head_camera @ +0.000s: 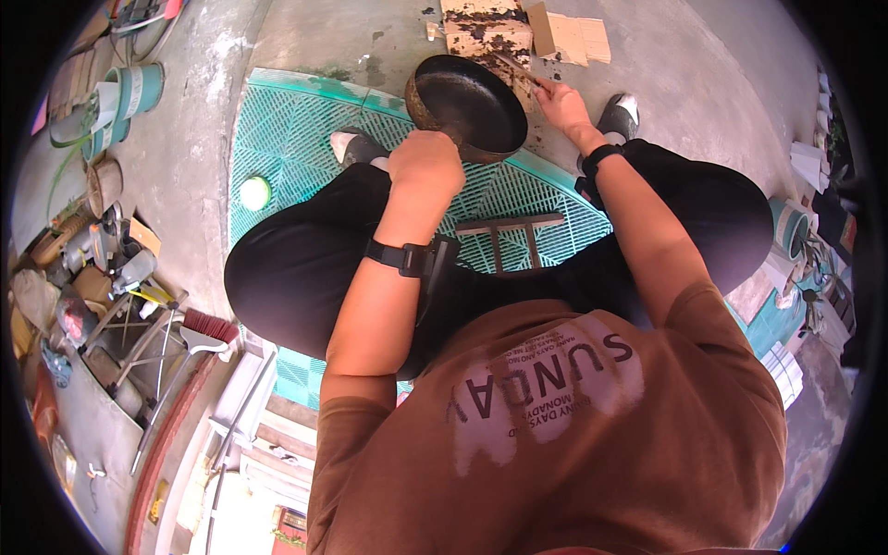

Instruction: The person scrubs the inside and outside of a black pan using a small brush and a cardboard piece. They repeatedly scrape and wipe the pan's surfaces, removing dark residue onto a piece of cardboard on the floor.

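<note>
My left hand (427,161) is closed around the handle of a round black frying pan (468,104), whose dark inside faces up and whose outer wall is browned. To the right of the pan, my right hand (563,107) grips a thin tool with a pointed metal end (513,64); it looks like a knife, but its exact kind cannot be told. The tool's end lies over a flattened cardboard sheet (489,35) strewn with dark crumbly residue. The pan's handle is hidden by my left hand.
Green plastic grid matting (298,132) covers the floor below, with a pale green ball (255,193) on it and part of a small stool (510,225) between my legs. A torn cardboard piece (572,36) lies beyond. Left are a broom (205,331), planters (139,90) and clutter.
</note>
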Available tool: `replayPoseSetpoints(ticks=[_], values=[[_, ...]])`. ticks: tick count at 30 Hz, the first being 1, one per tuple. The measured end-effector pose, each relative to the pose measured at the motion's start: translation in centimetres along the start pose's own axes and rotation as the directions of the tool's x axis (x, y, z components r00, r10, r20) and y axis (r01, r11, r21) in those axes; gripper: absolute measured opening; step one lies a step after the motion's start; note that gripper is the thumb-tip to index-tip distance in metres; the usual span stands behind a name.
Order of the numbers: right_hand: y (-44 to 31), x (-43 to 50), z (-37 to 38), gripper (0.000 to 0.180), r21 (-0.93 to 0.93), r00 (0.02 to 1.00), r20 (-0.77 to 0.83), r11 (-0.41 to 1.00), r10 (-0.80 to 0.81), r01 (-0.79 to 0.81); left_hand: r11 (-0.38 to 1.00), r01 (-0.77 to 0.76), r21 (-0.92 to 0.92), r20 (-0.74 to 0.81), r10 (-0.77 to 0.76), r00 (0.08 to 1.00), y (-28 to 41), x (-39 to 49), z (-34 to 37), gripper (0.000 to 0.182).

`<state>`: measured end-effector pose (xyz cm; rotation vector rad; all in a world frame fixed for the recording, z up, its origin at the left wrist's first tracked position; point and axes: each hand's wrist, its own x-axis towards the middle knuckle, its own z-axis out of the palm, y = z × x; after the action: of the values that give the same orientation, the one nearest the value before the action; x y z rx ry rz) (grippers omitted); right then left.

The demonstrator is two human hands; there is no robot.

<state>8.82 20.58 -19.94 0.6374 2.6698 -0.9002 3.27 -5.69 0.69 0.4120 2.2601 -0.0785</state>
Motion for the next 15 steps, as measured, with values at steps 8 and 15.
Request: replayPoseSetpoints(ticks=[8,15], values=[[-10.5,-1.8,-4.6,0.032,0.324,0.883,0.256,0.895,-0.394,0.305,0.999,0.034,-0.022,-0.010,-0.034,0.999,1.0,-1.4,0.1,0.025],[-15.9,-3.2,-4.8,0.025,-0.330,0.829,-0.002,0.783,-0.559,0.527,0.990,-0.039,0.137,-0.018,0.042,0.999,2.5,-1.4,1.9,0.039]])
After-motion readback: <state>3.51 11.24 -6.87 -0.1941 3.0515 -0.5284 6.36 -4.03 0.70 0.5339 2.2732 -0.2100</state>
